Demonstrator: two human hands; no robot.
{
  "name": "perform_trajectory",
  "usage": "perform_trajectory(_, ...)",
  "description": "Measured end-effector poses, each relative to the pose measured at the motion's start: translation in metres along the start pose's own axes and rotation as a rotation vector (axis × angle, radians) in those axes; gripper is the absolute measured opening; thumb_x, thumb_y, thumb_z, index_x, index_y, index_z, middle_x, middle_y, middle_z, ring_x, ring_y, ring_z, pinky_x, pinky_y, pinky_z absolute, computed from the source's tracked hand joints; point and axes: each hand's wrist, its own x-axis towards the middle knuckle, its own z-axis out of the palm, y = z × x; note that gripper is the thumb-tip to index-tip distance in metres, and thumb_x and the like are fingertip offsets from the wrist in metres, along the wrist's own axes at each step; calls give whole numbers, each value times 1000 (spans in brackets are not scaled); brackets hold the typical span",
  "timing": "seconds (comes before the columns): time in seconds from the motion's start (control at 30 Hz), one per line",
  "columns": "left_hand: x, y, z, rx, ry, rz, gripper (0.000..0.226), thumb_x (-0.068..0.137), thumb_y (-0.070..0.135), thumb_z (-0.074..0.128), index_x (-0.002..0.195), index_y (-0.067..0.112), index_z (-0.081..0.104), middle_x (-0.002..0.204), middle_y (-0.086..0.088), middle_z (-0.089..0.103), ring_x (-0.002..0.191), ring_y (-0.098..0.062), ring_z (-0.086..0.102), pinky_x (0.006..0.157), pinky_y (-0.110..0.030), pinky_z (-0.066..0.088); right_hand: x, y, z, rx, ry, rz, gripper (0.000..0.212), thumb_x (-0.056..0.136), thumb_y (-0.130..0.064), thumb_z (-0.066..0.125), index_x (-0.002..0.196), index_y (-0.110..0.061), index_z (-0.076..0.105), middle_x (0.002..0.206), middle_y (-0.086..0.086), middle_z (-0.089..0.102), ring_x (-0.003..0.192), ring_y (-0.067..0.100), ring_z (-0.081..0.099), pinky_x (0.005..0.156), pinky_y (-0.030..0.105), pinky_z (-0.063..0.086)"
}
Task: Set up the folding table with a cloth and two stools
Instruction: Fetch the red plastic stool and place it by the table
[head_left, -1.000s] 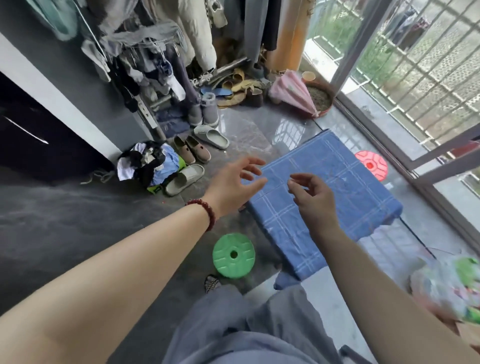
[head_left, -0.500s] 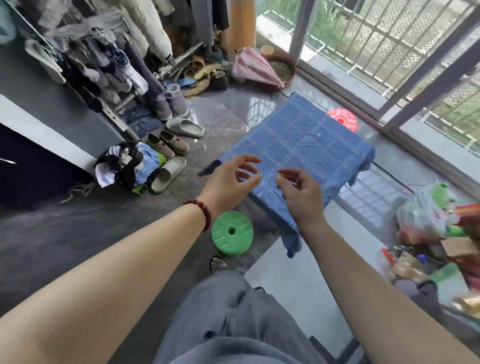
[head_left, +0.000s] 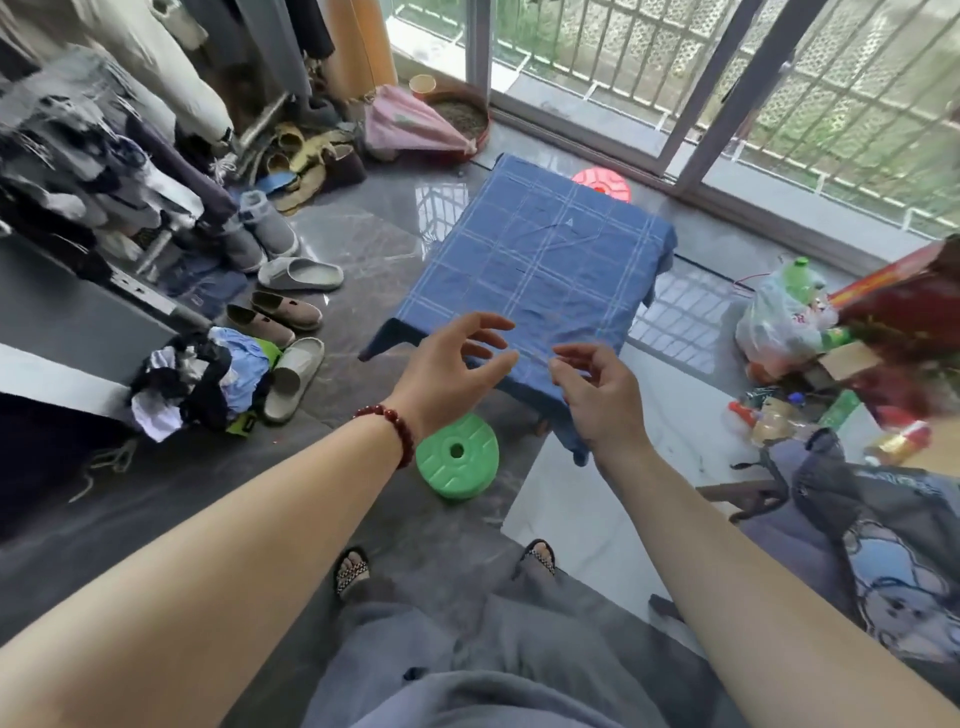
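1. The left hand (head_left: 452, 364), a dark-red bead bracelet (head_left: 389, 431) at its wrist, hovers with fingers spread and nearly straight, holding nothing, above the near edge of the table.
2. A green round plastic stool (head_left: 457, 457) stands on the glossy grey floor (head_left: 374, 249) directly below that hand, just beside the table's near end. It is nearer the left hand than the right.
3. A blue checked cloth (head_left: 535, 249) covers the low folding table's tabletop, its corners hanging down. The table's long axis runs away from the person toward the barred glass door, so it lies straight ahead of both hands.
4. The right hand (head_left: 597, 395) is raised over the cloth's near right corner, fingers loosely curled, thumb close to forefinger, with nothing visible in its hold.
5. A red round plastic stool (head_left: 602, 184) shows partly behind the table's far end, well apart from both hands. The setup looks nearly complete, and any last tug at the near hem is within reach of either hand.
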Motion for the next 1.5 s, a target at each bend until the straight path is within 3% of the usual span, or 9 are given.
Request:
perform_trajectory(0.13, -15, -27, -40, -22, -43, 1, 20, 84, 29, 66, 100, 39, 59, 94, 9, 65, 86, -6, 63, 77, -22, 51, -25, 2, 48, 28, 63, 43, 12, 85, -8, 65, 85, -19, 62, 79, -10, 61, 71, 0, 56, 63, 8, 46)
perform_trajectory(0.27, -21, -53, -81, -33, -94, 10, 20, 85, 29, 66, 104, 31, 59, 91, 9, 64, 82, -1, 61, 77, -18, 50, -50, 5, 105, 44, 114, 95, 12, 85, -7, 65, 84, -19, 62, 74, -1, 62, 69, 12, 57, 67, 24, 48)
perform_trajectory(0.4, -16, -78, -117, 2, -181, 32, 20, 83, 28, 67, 101, 32, 60, 90, 8, 66, 81, -5, 62, 78, -24, 52, -64, 12, 145, 36, 175, 112, 16, 85, -9, 66, 80, -25, 63, 77, 0, 64, 75, 16, 59, 72, 29, 49)
perform_trajectory(0.63, -18, -110, -137, 207, -308, 74, 23, 83, 25, 66, 106, 28, 62, 93, 10, 63, 86, -7, 62, 86, -30, 52, -78, 31, 163, -143, 194, 103, 8, 85, -15, 67, 83, -22, 64, 81, -11, 63, 73, 4, 58, 66, 10, 45)
perform_trajectory(0.77, -7, -142, -123, 283, -354, 92, 21, 84, 23, 66, 104, 30, 61, 91, 12, 63, 87, -9, 61, 87, -34, 52, -66, 70, 170, -211, 162, 125, 7, 85, -15, 66, 84, -22, 64, 81, -12, 63, 72, 8, 58, 60, 6, 43)
perform_trajectory(0.97, 20, -234, -67, 394, -395, 64, 21, 87, 19, 62, 106, 27, 63, 93, 9, 64, 89, -11, 60, 89, -33, 50, -21, 182, 183, -290, 110, 145, 9, 84, -14, 66, 82, -23, 65, 79, -11, 64, 74, 11, 59, 70, 21, 48)
perform_trajectory(1.2, 72, -392, 16, 464, -401, 50, 21, 88, 17, 60, 108, 24, 62, 93, 11, 61, 84, -8, 57, 85, -26, 48, 54, 363, 202, -393, 96, 177, 4, 84, -21, 66, 86, -24, 68, 84, -8, 65, 73, 10, 58, 71, 22, 46)
perform_trajectory(1.3, 89, -463, 53, 523, -423, 72, 21, 87, 18, 60, 107, 24, 63, 92, 11, 61, 85, -8, 56, 85, -28, 48, 85, 434, 216, -481, 23, 135, 14, 85, -21, 65, 97, -19, 71, 96, -5, 70, 71, 8, 56, 74, 21, 46)
perform_trajectory(1.5, 108, -568, 108, 668, -489, 106, 27, 86, 20, 60, 112, 17, 64, 108, 2, 66, 91, -19, 63, 81, -27, 47, 131, 530, 243, -650, -127, 91, 26, 89, -21, 60, 112, -17, 69, 114, 1, 68, 102, 19, 61, 80, 22, 40)
